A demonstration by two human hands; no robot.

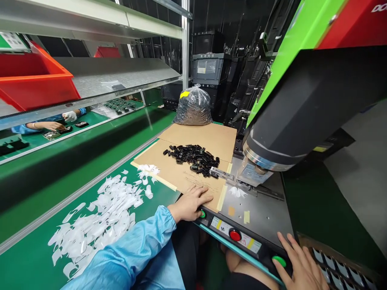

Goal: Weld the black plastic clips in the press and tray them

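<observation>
My left hand (190, 202) rests at the front edge of the machine and the cardboard, its thumb side beside the left green button (202, 214). Its fingers are stretched out and hold nothing. At the right end of the control bar, my right hand (299, 262) lies with spread fingers, its thumb by the right green button (278, 261). Between the hands sits a red button (235, 234). Ahead, a heap of small black plastic parts (193, 157) lies on the cardboard (173, 177). A metal fixture (222, 173) stands under the machine head (254, 173).
White film pieces (105, 217) are strewn over the green mat at left. A tied clear bag (194, 105) stands behind the cardboard. At lower right is a tray (338, 266) of shiny parts. Under the shelf with the red bin (33, 80), another person's hands (54, 125) work.
</observation>
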